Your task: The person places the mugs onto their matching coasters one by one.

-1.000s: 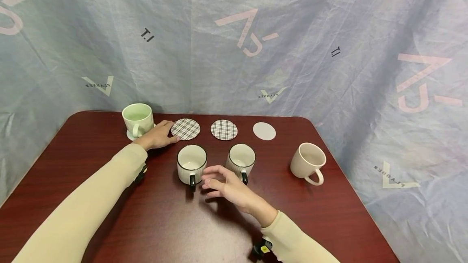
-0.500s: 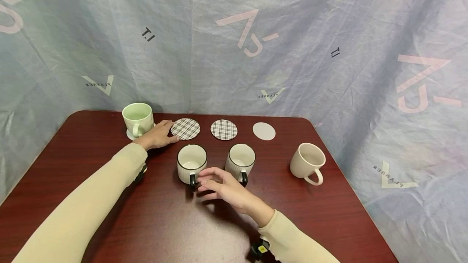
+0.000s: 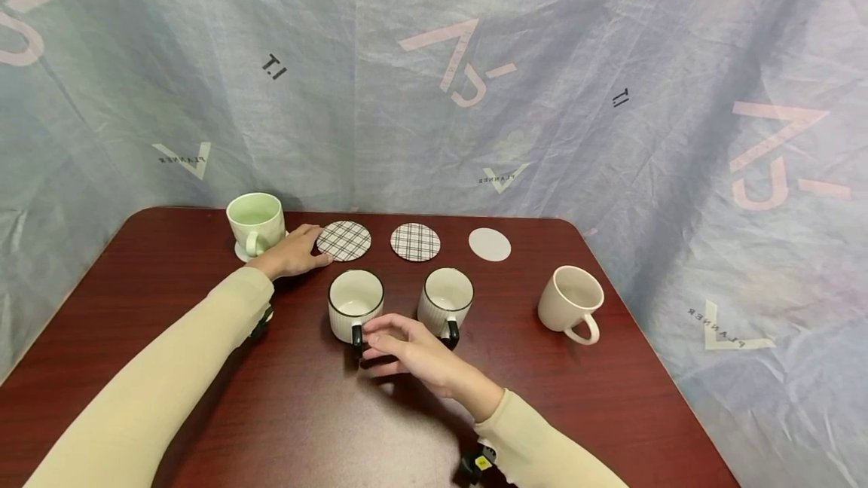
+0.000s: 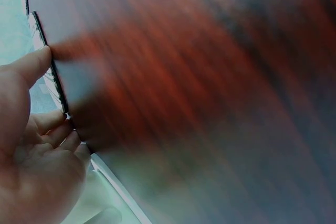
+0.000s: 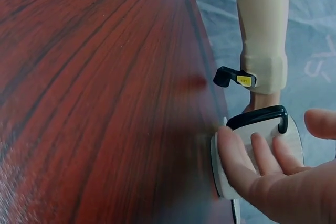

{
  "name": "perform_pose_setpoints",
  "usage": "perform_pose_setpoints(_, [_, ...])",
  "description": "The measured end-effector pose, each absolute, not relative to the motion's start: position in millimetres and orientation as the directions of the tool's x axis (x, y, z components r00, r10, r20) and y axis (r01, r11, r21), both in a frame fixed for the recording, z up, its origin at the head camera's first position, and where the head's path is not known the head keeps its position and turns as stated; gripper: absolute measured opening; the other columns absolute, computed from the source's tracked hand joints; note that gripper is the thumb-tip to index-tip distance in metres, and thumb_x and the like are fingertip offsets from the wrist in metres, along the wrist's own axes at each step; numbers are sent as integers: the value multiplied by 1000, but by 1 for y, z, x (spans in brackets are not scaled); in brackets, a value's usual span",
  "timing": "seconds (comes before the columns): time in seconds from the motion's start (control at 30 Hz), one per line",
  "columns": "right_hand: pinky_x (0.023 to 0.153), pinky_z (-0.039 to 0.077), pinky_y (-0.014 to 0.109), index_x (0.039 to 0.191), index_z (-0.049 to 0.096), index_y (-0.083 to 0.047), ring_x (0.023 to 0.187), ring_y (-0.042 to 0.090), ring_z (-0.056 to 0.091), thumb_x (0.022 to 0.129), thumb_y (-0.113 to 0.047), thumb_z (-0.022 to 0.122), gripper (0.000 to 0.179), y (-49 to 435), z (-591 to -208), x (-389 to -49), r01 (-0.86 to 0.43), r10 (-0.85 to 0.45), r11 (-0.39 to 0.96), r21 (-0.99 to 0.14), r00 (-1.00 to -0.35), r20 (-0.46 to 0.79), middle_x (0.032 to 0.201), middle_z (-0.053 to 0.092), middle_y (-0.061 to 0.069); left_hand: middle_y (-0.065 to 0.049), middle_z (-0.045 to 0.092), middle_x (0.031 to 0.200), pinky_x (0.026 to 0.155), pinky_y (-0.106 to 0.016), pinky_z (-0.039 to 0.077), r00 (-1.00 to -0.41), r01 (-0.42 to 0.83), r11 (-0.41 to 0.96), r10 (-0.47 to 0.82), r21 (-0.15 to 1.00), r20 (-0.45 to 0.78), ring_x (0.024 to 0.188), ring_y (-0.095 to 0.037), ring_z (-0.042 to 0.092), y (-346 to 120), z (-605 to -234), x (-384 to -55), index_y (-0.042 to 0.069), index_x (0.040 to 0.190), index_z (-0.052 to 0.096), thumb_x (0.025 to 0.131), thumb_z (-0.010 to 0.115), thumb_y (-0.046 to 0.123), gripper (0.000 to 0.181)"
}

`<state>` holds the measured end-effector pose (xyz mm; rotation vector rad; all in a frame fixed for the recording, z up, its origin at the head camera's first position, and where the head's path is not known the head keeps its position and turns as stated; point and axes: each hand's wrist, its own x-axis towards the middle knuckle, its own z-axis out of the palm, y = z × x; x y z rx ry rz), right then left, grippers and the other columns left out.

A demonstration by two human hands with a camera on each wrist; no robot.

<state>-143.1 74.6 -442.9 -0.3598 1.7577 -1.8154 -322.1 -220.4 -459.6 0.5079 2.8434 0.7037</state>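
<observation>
Head view: Your right hand (image 3: pixel 415 356) is spread, at the handle (image 3: pixel 357 336) of the left ribbed mug (image 3: pixel 356 300), which stands upright on the table (image 3: pixel 325 428), near of the left plaid coaster (image 3: pixel 347 241). For a secure hold, close thumb and fingers on opposite sides of the handle before applying any lift, and clear the right ribbed mug (image 3: pixel 449 292). That mug is partly hidden behind your hand.

Left wrist view: Your left hand (image 4: pixel 44 150) has thumb and forefinger spread along the coaster's edge. Use light fingertip pressure to prevent sliding. The coaster shows almost edge-on, the tabletop is blurred, and a pale object at the bottom is cut off.

Right wrist view: Your fingers lie in front of the mug, hiding part of its wall. You cannot tell whether they touch the handle. The hand is cut off at right.
</observation>
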Motion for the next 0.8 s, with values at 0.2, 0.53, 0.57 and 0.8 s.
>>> perform_pose_setpoints(0.2, [99,59,54,137,56,5,127,50,63,108,-16,57,36,72,-442,-142,252,-580,46,-966,-781,-232,134,61,24,-38,28,163,125,-63,26,-928,284,830,364,480,-79,152,-54,28,-221,-458,-321,-16,157,32,106,65,32,78])
perform_pose_setpoints(0.53, [94,61,52,137,54,4,120,48,69,108,-18,57,36,65,-440,-142,307,-598,45,-951,-754,-272,137,62,27,-38,26,164,125,-64,25,-927,281,833,363,476,-89,153,-54,26,-221,-458,-321,-17,158,29,106,64,32,79])
perform_pose_setpoints(0.57, [94,61,52,136,54,4,120,49,68,109,-18,57,35,65,-440,-142,312,-601,42,-949,-751,-273,136,63,26,-38,26,164,125,-64,25,-928,280,833,362,477,-88,153,-54,26,-221,-458,-321,-17,158,29,106,64,31,79])
perform_pose_setpoints(0.8, [96,60,53,137,52,8,123,50,67,109,-18,55,37,61,-440,-141,316,-627,28,-948,-733,-263,142,62,26,-39,26,164,124,-65,26,-929,284,828,363,484,-75,153,-55,27,-221,-460,-321,-18,157,30,104,64,29,78])
